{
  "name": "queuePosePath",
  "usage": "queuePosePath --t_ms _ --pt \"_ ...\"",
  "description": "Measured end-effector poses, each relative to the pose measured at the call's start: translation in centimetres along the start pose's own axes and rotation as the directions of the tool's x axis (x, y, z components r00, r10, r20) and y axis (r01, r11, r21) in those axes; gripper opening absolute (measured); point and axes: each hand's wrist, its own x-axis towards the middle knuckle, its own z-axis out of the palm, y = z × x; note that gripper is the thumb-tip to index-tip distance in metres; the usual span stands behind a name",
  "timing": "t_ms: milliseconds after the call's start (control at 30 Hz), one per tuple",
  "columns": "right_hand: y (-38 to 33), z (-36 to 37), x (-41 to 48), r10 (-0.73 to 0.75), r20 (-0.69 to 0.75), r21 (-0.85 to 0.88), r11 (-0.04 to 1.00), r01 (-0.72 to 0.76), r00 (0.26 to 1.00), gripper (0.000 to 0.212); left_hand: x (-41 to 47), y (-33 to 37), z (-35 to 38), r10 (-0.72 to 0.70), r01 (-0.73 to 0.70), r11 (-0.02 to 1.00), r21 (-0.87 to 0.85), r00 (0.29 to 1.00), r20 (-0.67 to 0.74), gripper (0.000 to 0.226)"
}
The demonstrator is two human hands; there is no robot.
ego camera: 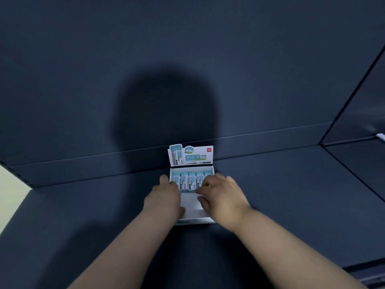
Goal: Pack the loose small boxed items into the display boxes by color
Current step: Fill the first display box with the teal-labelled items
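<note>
A white display box with an upright printed lid flap stands on the dark blue table near the back wall. Several small teal-and-white boxed items stand in a row in its far half; the near half shows bare white floor. My left hand lies over the box's left wall, fingers reaching to the leftmost items. My right hand lies over the right side, fingertips on the front of the row. Whether either hand grips an item is hidden.
The dark blue table runs wide on both sides, with a low ledge and a dark wall behind. A seam runs diagonally at the right, with a small white object at the far right edge.
</note>
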Motion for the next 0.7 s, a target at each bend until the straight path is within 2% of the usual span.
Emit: queuePosePath --t_ms 200,400,500,600,700 --pt "0.5 1.1 0.3 -0.010 0.076 -0.081 0.997 0.017 0.997 0.011 0.1 0.3 0.4 -0.010 0.011 1.000 0.009 0.999 -0.036 0.040" --pt "0.7 1.2 0.5 -0.072 0.093 -0.031 0.997 0.075 0.993 0.007 -0.1 0.2 0.8 -0.005 0.003 1.000 -0.024 0.997 -0.079 0.034" --pt "1.0 1.2 0.7 -0.052 0.108 -0.024 0.998 0.055 0.993 0.003 0.0 0.4 0.9 -0.025 0.023 1.000 -0.019 0.993 -0.116 0.033" --pt "0.9 0.6 0.9 -0.050 0.208 -0.005 0.999 0.052 0.977 0.022 0.3 0.3 0.8 -0.036 0.036 0.999 -0.004 0.992 -0.123 0.034" --pt "0.9 0.0 1.3 -0.092 0.299 -0.061 0.992 0.115 0.950 0.035 0.3 0.2 0.9 -0.019 0.022 0.999 0.030 0.994 -0.111 0.036"
